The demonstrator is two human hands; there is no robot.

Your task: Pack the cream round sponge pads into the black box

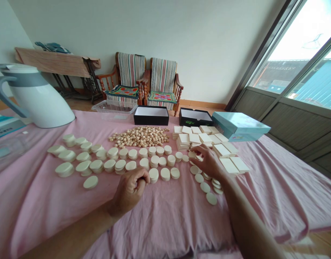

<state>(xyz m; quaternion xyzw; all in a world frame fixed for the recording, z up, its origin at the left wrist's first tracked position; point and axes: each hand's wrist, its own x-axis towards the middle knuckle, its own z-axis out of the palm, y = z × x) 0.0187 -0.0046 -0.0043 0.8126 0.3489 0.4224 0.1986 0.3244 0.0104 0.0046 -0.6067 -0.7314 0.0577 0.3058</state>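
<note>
My left hand [130, 189] is curled closed on the pink cloth, its fingers wrapped round a pale round disc just below the rows of discs. My right hand [207, 162] reaches forward with bent fingers that pinch a round disc [192, 154] at the right end of the rows. Small cream discs [154, 161] lie in short stacks between the hands. More loose discs [208, 187] trail beneath my right wrist. Larger oval discs [83, 166] fill the left side. A pile of small tan beads [140, 136] lies behind. Rectangular cream tiles [203, 138] are stacked at the right.
A white jug [33, 97] stands back left. A clear plastic tray [114, 108], two black boxes [151, 116] [194, 117] and a light blue box [239, 126] line the far edge of the pink-covered table [168, 223]. Two wooden chairs [143, 84] stand by the wall.
</note>
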